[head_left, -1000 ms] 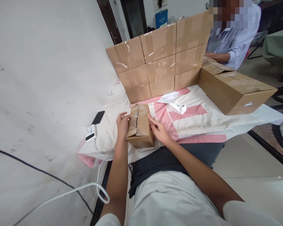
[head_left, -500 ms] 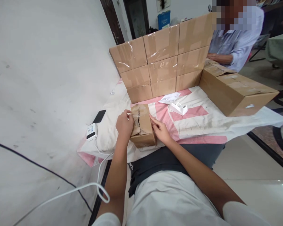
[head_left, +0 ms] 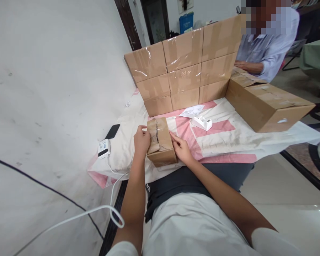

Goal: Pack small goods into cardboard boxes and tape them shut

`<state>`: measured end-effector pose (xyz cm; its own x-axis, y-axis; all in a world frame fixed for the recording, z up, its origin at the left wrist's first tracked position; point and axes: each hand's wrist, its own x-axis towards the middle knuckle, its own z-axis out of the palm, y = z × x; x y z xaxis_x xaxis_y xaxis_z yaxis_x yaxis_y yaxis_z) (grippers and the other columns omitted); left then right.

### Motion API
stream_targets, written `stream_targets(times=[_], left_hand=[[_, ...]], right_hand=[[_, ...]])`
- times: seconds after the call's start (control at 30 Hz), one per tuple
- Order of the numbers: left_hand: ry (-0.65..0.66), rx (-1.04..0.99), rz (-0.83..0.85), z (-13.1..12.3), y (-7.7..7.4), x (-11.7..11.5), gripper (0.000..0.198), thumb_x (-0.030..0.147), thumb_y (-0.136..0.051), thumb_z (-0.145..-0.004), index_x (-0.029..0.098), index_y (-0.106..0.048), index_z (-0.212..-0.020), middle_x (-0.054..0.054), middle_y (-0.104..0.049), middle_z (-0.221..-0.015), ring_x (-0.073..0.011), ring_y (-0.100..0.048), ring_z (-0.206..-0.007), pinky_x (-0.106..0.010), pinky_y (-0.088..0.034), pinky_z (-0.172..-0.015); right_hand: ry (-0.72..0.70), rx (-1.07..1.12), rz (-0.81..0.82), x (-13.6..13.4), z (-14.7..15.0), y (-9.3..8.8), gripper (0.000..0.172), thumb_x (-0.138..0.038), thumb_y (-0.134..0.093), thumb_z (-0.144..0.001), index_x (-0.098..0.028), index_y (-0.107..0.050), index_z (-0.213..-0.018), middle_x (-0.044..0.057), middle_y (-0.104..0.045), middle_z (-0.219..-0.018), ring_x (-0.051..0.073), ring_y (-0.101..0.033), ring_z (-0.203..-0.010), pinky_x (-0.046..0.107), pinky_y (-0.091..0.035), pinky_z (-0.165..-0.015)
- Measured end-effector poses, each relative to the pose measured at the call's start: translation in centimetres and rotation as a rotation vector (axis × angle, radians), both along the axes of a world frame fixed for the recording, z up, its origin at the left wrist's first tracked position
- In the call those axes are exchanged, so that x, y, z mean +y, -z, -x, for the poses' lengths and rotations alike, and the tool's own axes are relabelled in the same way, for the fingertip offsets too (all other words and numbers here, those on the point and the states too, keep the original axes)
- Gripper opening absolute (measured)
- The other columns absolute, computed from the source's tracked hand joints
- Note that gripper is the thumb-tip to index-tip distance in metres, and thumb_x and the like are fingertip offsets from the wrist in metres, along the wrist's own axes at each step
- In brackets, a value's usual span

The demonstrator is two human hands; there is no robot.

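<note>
A small cardboard box [head_left: 164, 137] sits on the cloth-covered table close to my body, its top flaps meeting at a dark, ragged seam. My left hand [head_left: 142, 140] is at the box's left side, fingers curled against its upper edge. On the opposite side, my right hand [head_left: 181, 147] presses its fingertips to the box wall, with the thumb near them. The box is held between both hands. To its right lies a white tape dispenser [head_left: 202, 123], and behind that a sheet of paper [head_left: 192, 111] with drawn lines.
A tall wall of taped cardboard panels [head_left: 185, 76] stands across the back. At right is a long cardboard box [head_left: 266, 101], with a person [head_left: 269, 53] behind it. A black phone [head_left: 112, 131] and a white device [head_left: 104, 148] with a cable [head_left: 101, 208] lie at left.
My left hand has shifted slightly to the right along the box edge. The box has turned or slid a little; my right hand has hardly moved.
</note>
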<state>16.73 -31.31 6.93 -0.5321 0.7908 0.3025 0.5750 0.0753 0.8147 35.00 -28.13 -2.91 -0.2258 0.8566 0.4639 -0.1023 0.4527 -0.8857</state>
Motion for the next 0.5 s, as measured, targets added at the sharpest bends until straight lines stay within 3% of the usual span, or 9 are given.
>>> stream_targets(times=[0.13, 0.27, 0.5], left_hand=[[0.013, -0.284, -0.067, 0.3, 1.4, 0.4, 0.030, 0.024, -0.055, -0.073, 0.023, -0.058, -0.103, 0.005, -0.051, -0.061, -0.0164, -0.050, -0.056, -0.027, -0.037, -0.058], [0.050, -0.519, -0.120, 0.3, 2.6, 0.4, 0.044, 0.033, -0.058, -0.069, 0.021, -0.053, -0.112, 0.006, -0.054, -0.064, -0.0134, -0.050, -0.055, -0.025, -0.039, -0.055], [0.064, -0.698, -0.215, 0.1, 4.0, 0.7, 0.052, 0.042, -0.065, -0.065, 0.021, -0.051, -0.111, 0.006, -0.056, -0.068, -0.0110, -0.053, -0.058, -0.022, -0.042, -0.057]], right_hand=[[-0.013, 0.011, 0.001, 0.0, 0.0, 0.0, 0.053, -0.019, -0.048, -0.094, -0.020, -0.060, -0.146, 0.002, -0.060, -0.147, 0.020, -0.058, -0.138, 0.038, -0.041, -0.121], [-0.021, 0.024, 0.005, -0.1, 0.0, -0.1, 0.054, -0.018, -0.046, -0.094, -0.019, -0.060, -0.146, 0.004, -0.059, -0.148, 0.020, -0.057, -0.139, 0.038, -0.040, -0.121], [-0.022, 0.038, 0.007, 0.1, 0.1, 0.0, 0.055, -0.019, -0.047, -0.092, -0.020, -0.061, -0.145, 0.003, -0.061, -0.146, 0.020, -0.057, -0.138, 0.039, -0.040, -0.121]])
